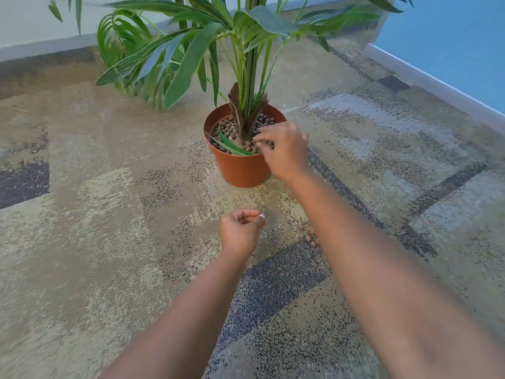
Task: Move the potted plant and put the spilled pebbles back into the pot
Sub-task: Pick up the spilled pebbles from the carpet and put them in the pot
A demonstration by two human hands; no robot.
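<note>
A terracotta pot stands upright on the carpet, filled with brown pebbles around the stem of a green palm-like plant. My right hand hovers over the pot's near right rim, its fingers spread just above the pebbles inside. My left hand is lower, in front of the pot, with its fingers curled loosely; whether it holds pebbles is hidden. A few spilled pebbles lie on the carpet beside my right forearm.
Patterned beige, grey and dark blue carpet covers the floor. A white skirting board and blue wall run along the right. Another wall's skirting sits behind the plant at the top left. Long leaves hang low to the left of the pot.
</note>
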